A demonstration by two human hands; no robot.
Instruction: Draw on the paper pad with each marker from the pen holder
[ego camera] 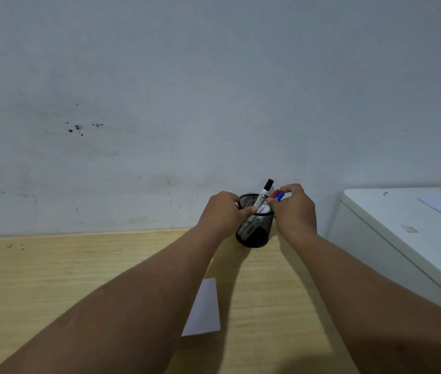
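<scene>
A black mesh pen holder [255, 230] stands at the far edge of the wooden table, against the wall. Three markers stick out of it: a black-capped one [264, 193], a red-capped one [275, 194] and a blue-capped one [280, 195]. My left hand [223, 211] grips the holder's left rim and side. My right hand [293, 209] is at the holder's right, with fingers pinching the red and blue markers near their caps. A white paper pad [205, 309] lies on the table nearer to me, partly hidden between my forearms.
The light wooden table [52, 279] runs along a stained grey wall [160, 103]. A white cabinet or appliance [403, 225] stands at the right, higher than the table, close to my right forearm.
</scene>
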